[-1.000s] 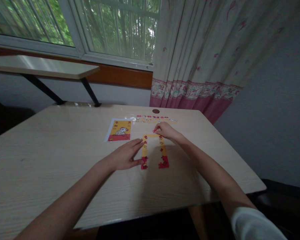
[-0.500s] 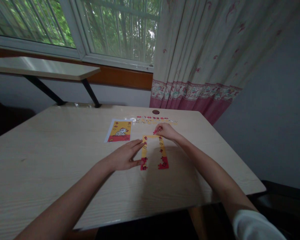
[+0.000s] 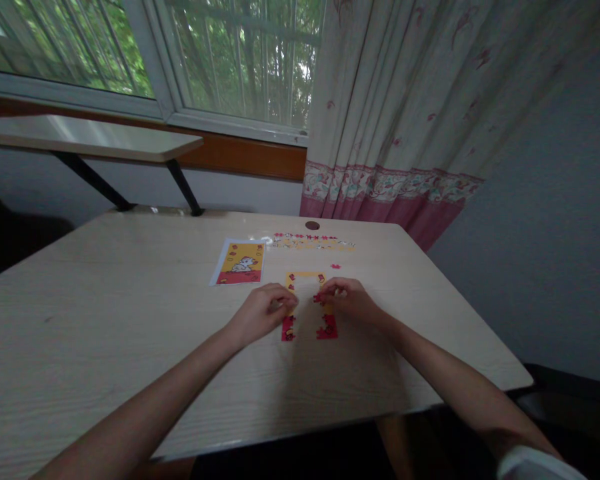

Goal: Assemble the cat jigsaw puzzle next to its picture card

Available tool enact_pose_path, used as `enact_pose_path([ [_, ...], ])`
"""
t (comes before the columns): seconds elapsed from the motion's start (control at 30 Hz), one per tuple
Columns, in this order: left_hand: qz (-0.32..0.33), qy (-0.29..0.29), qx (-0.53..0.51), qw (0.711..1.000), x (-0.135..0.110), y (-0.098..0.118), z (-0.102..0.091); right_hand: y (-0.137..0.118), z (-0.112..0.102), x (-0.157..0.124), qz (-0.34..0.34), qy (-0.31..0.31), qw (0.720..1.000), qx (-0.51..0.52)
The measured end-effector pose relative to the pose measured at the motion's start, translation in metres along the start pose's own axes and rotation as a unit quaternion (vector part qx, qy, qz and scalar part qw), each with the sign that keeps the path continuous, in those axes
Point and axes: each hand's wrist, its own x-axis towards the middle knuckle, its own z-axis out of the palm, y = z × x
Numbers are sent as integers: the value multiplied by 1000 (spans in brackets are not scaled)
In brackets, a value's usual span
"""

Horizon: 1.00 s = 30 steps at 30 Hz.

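A partly assembled jigsaw border point(image 3: 307, 274) of yellow and red pieces lies on the table, with bare tabletop inside it. My right hand point(image 3: 354, 303) is over the border's right side, its thumb and fingers pinching a red puzzle piece point(image 3: 317, 299). Over the left side is my left hand point(image 3: 264, 312), fingers curled and thumb drawn in; whether anything is between the tips cannot be made out. A loose pink-red piece point(image 3: 335, 266) lies just beyond my right hand. Left of the border is a reference picture point(image 3: 240, 262) of a white animal on yellow and red.
Rows of loose puzzle pieces point(image 3: 313, 242) lie near the table's far edge, below a round cable hole point(image 3: 313, 225). A raised shelf point(image 3: 95, 137) stands at the back left. A curtain point(image 3: 380, 133) hangs behind the table point(image 3: 105, 320).
My right hand has moved from the border's top toward me, to its right side. My left hand has lifted and curled its fingers. A loose red piece now shows beyond my right hand.
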Motion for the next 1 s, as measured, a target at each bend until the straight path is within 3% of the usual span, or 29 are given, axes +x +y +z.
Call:
enact_pose_path([
  [0.3, -15, -1, -61, 998, -4, 18, 11, -19, 24, -20, 13, -3, 999, 33],
  [0.47, -72, 15, -112, 991, -3, 13, 14, -21, 22, -24, -44, 46, 996, -60],
  [0.63, -131, 14, -182, 974, -1, 5, 17, -19, 18, -24, -141, 76, 967, -199],
  [0.83, -126, -11, -195, 973, -2, 7, 18, -15, 19, -23, -217, 87, 943, -238],
  [1.0, -101, -9, -180, 978, -1, 8, 10, -11, 16, -23, -209, 94, 939, -255],
])
